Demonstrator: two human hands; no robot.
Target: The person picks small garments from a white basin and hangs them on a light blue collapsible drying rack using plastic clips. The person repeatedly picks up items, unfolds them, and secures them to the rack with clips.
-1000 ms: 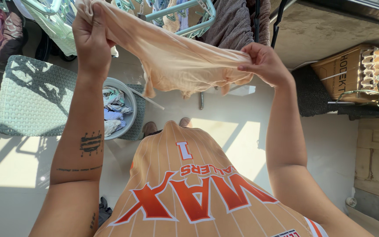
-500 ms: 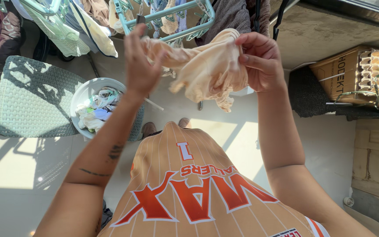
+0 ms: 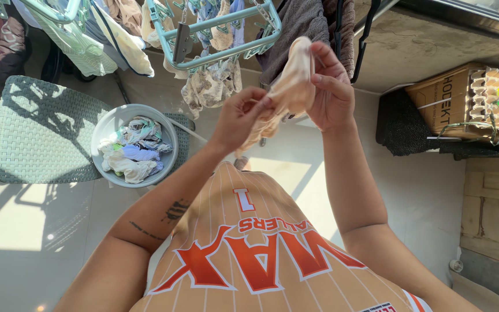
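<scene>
One peach cloth [image 3: 291, 81] hangs between two hands, just below the teal clip hanger [image 3: 215, 29]. The right hand [image 3: 331, 86] pinches its upper end, thumb and fingers closed tight on the fabric; the left hand [image 3: 241, 115] grips its lower end, fingers curled shut around it. The cloth is bunched into a narrow strip, its long axis running from upper right down to lower left, the top end pointing up toward the hanger.

Below and left of the hanger stands one round grey basin [image 3: 111, 124] holding a heap of small pale garments. Left of the basin lies one green woven mat [image 3: 36, 133]. Far right of the hanger sits one brown cardboard box [image 3: 440, 98] with dark print on its side, and one egg tray [image 3: 495, 86] rests on top of it.
</scene>
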